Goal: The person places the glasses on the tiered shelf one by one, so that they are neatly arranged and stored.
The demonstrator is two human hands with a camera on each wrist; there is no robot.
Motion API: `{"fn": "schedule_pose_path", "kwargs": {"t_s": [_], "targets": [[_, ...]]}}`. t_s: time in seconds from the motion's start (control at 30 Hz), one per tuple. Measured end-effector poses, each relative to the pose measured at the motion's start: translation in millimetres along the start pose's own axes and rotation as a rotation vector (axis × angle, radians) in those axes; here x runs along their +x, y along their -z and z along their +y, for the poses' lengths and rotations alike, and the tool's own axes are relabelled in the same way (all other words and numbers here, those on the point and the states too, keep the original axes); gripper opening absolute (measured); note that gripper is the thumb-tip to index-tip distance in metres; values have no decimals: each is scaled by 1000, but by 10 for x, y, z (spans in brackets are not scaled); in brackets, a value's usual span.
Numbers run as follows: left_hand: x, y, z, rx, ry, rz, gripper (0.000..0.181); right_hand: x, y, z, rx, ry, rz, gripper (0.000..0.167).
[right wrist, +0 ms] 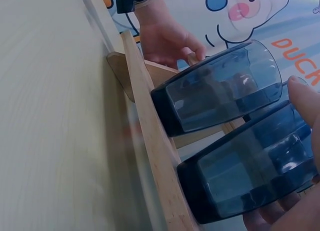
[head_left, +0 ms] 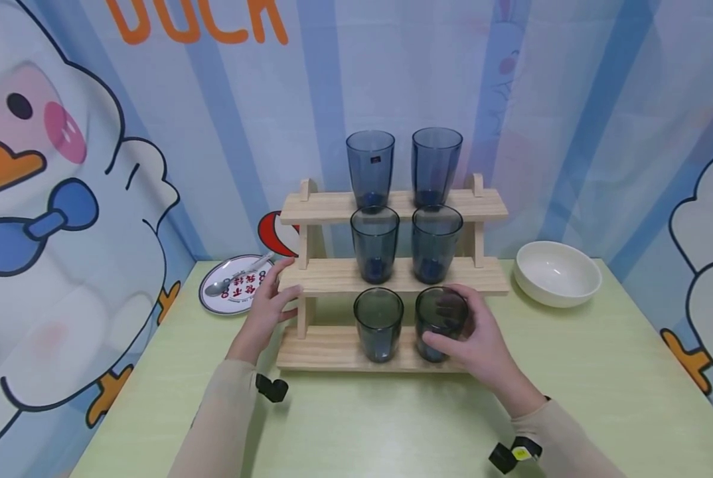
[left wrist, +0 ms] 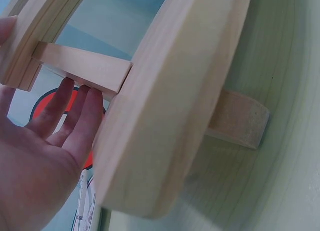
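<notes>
A three-tier wooden rack [head_left: 326, 275] stands on the table, with two blue-tinted glasses on each tier. My right hand [head_left: 482, 345] holds the bottom-tier right glass [head_left: 433, 313], thumb on the near side and fingers round the far side. That glass stands upright, its base on the board in the right wrist view. Beside it is the bottom-tier left glass [head_left: 378, 325]. My left hand [head_left: 265, 315] grips the rack's left end at the middle tier. In the left wrist view its fingertips touch a wooden upright [left wrist: 82, 66].
Left of the rack lies a printed plate [head_left: 216, 304] with a spoon [head_left: 219, 287] across it. A white bowl [head_left: 556, 275] sits to the right. Behind hangs a curtain [head_left: 231, 119] with duck prints. More glasses [head_left: 371, 166] stand on the upper tiers.
</notes>
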State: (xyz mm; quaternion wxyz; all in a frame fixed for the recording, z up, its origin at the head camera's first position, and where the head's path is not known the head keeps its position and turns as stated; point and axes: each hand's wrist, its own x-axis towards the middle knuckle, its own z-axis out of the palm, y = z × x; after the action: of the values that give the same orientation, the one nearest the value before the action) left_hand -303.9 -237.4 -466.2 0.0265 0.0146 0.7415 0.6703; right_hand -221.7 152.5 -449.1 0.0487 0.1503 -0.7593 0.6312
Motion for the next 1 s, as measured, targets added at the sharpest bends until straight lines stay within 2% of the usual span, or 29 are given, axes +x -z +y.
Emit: {"fn": "schedule_pose_path", "kwargs": {"t_s": [0.2,0.43,0.7,1.0], "targets": [[16,8,1,2,4,1,63,-10,68,8,-41,-23,-31,83],[18,21,32,4,21,5,65,-83,217,24,-84,-35,-27,83],[17,43,28,10,14,-6,65,-181,467,98,-44,63,-31,64],[-16,133,178,67,12,-68,75,-196,895,25,-151,141,29,52]]}}
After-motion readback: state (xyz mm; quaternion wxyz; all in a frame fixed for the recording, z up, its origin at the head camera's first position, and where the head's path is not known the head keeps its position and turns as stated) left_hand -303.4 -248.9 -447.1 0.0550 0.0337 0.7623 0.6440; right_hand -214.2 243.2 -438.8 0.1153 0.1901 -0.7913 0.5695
